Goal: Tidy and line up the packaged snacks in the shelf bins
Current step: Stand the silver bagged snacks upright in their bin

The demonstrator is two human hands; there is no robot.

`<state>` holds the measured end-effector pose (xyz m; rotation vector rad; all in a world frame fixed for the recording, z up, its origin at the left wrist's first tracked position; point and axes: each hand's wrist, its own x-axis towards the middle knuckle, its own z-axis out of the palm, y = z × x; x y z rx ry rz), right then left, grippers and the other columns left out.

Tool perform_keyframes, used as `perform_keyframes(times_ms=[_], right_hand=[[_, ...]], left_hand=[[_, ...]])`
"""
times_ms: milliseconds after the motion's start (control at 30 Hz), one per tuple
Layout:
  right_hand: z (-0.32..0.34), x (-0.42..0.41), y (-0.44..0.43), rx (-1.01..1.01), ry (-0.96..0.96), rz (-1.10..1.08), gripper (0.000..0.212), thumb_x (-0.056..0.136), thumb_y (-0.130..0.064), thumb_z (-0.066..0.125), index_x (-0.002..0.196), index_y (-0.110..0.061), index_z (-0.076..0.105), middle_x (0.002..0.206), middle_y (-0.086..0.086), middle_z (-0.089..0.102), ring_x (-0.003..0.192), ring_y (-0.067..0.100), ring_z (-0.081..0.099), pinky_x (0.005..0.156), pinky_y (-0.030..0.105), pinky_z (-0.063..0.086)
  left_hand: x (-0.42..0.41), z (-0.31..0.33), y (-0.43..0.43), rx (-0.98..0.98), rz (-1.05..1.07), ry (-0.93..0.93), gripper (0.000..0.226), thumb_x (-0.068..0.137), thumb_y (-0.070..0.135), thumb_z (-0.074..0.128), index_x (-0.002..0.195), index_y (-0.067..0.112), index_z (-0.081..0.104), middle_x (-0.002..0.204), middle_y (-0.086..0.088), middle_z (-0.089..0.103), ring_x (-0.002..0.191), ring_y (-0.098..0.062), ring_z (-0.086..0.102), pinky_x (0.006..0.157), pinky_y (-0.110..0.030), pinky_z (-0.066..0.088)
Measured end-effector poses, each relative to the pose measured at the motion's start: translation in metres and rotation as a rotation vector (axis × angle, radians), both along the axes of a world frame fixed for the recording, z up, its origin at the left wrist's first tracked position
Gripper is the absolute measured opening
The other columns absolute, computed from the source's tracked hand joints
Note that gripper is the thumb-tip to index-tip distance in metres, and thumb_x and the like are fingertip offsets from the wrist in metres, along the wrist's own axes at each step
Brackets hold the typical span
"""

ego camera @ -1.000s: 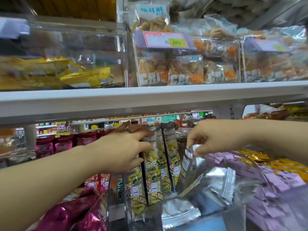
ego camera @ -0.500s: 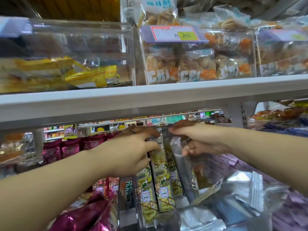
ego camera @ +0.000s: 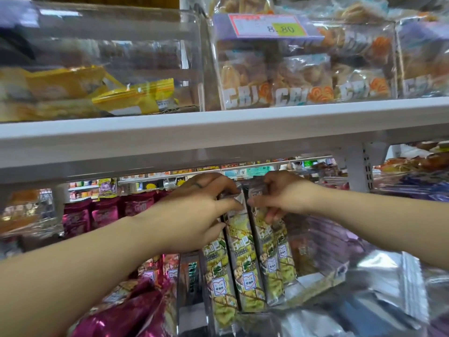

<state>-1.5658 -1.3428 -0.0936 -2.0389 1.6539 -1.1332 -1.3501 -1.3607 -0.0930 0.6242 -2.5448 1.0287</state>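
Right, the green snack packs [ego camera: 245, 271] are long, narrow sachets standing side by side in a row on the lower shelf. Long axis runs near-to-far and upward: bottom seams sit toward the camera, crimped top ends point up and away, under the shelf board [ego camera: 218, 132]. Printed fronts face the camera, w/ a white heart label low on each. They sit in a clear bin [ego camera: 189, 276], packed edge to edge and leaning back a bit.

L of that bin: shiny magenta bags [ego camera: 136, 312], more of them upright further back. R of it: loose silver packets [ego camera: 388, 288] piled flat, no order, blurred.

Upper shelf: a clear box [ego camera: 121, 32] w/ yellow packets [ego camera: 136, 98] lying flat on its floor, mostly empty above them. Next box R is stuffed w/ clear biscuit bags [ego camera: 279, 81], price tag [ego camera: 269, 24] reading 8.80 on its front.

Left hand [ego camera: 194, 215] reaches in from lower L, forearm angled up, back of hand to camera, ring on one finger. Thumb and fingers are closed round the top end of the L-most packs. Right hand [ego camera: 281, 195] comes in from the R, wrist bent down, fingers curled and pinching the top of a pack on the R side of the row. The two hands are close together, nearly touching at the fingertips.
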Motion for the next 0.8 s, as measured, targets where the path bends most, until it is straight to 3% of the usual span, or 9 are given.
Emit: perform_keyframes(times_ms=[67, 133, 233, 333, 400, 467, 567, 700, 800], right_hand=[[-0.001, 0.001, -0.003, 0.012, 0.117, -0.010, 0.025, 0.085, -0.029, 0.068, 0.085, -0.021, 0.045, 0.069, 0.004, 0.067, 0.056, 0.016, 0.066, 0.055, 0.024, 0.056], [0.001, 0.001, -0.003, 0.028, 0.138, 0.017, 0.025, 0.086, -0.026, 0.068, 0.098, -0.016, 0.048, 0.071, 0.001, 0.065, 0.056, 0.014, 0.066, 0.055, 0.024, 0.056], [0.004, -0.003, 0.003, 0.025, 0.143, 0.013, 0.051, 0.081, -0.021, 0.073, 0.123, -0.015, 0.045, 0.086, 0.006, 0.068, 0.065, 0.019, 0.069, 0.067, 0.032, 0.059], [0.006, -0.013, 0.017, -0.045, 0.296, -0.091, 0.068, 0.079, -0.034, 0.075, 0.136, -0.023, 0.039, 0.110, 0.001, 0.065, 0.063, 0.007, 0.063, 0.060, 0.015, 0.052], [0.009, -0.017, 0.032, -0.061, 0.369, -0.087, 0.065, 0.080, -0.039, 0.071, 0.136, -0.026, 0.041, 0.119, -0.004, 0.061, 0.063, -0.006, 0.053, 0.054, 0.004, 0.043], [0.013, -0.023, 0.050, -0.041, 0.378, -0.001, 0.050, 0.081, -0.040, 0.069, 0.126, -0.026, 0.050, 0.115, -0.004, 0.063, 0.065, -0.006, 0.056, 0.062, 0.007, 0.045], [0.016, -0.022, 0.087, 0.073, 0.273, 0.159, 0.041, 0.072, -0.049, 0.064, 0.106, -0.027, 0.061, 0.099, -0.002, 0.069, 0.077, 0.001, 0.065, 0.072, 0.020, 0.053], [0.020, -0.025, 0.136, 0.221, 0.293, 0.233, 0.060, 0.073, -0.066, 0.057, 0.109, -0.019, 0.065, 0.099, -0.003, 0.072, 0.091, 0.010, 0.068, 0.077, 0.027, 0.056], [0.022, -0.027, 0.167, 0.280, 0.435, 0.298, 0.075, 0.057, -0.084, 0.058, 0.113, -0.035, 0.061, 0.105, -0.014, 0.067, 0.094, 0.005, 0.065, 0.081, 0.026, 0.055]], left_hand=[[-0.001, 0.001, 0.001, 0.000, -0.001, -0.005, 0.042, 0.086, 0.034, 0.055, 0.128, 0.035, 0.049, 0.136, 0.004, 0.037, 0.127, -0.020, 0.035, 0.102, -0.038, 0.040], [0.000, 0.003, 0.003, 0.013, 0.005, -0.014, 0.042, 0.087, 0.035, 0.053, 0.129, 0.037, 0.047, 0.140, 0.006, 0.033, 0.130, -0.019, 0.032, 0.105, -0.039, 0.039], [0.002, 0.006, 0.007, 0.030, 0.010, -0.019, 0.041, 0.090, 0.036, 0.050, 0.130, 0.040, 0.045, 0.144, 0.009, 0.028, 0.133, -0.016, 0.025, 0.109, -0.036, 0.032], [0.004, 0.009, 0.015, 0.022, -0.005, -0.024, 0.038, 0.091, 0.035, 0.051, 0.128, 0.041, 0.047, 0.142, 0.009, 0.032, 0.130, -0.012, 0.024, 0.106, -0.030, 0.030], [0.005, 0.012, 0.025, 0.058, 0.046, -0.057, 0.037, 0.094, 0.037, 0.046, 0.131, 0.042, 0.043, 0.143, 0.011, 0.030, 0.128, -0.010, 0.028, 0.102, -0.027, 0.032], [0.005, 0.016, 0.038, 0.123, 0.102, -0.103, 0.037, 0.096, 0.039, 0.043, 0.133, 0.043, 0.041, 0.140, 0.015, 0.030, 0.120, -0.007, 0.039, 0.097, -0.025, 0.034], [0.003, 0.023, 0.067, 0.305, 0.103, -0.100, 0.034, 0.094, 0.045, 0.045, 0.129, 0.044, 0.045, 0.127, 0.020, 0.040, 0.097, 0.006, 0.048, 0.094, -0.025, 0.039], [-0.003, 0.026, 0.105, 0.696, 0.016, 0.026, 0.030, 0.085, 0.054, 0.053, 0.115, 0.048, 0.055, 0.105, 0.030, 0.057, 0.095, 0.013, 0.056, 0.084, -0.016, 0.047], [-0.010, 0.024, 0.129, 0.913, -0.050, 0.043, 0.045, 0.072, 0.066, 0.050, 0.113, 0.050, 0.055, 0.106, 0.030, 0.059, 0.093, 0.010, 0.059, 0.087, -0.022, 0.049]])
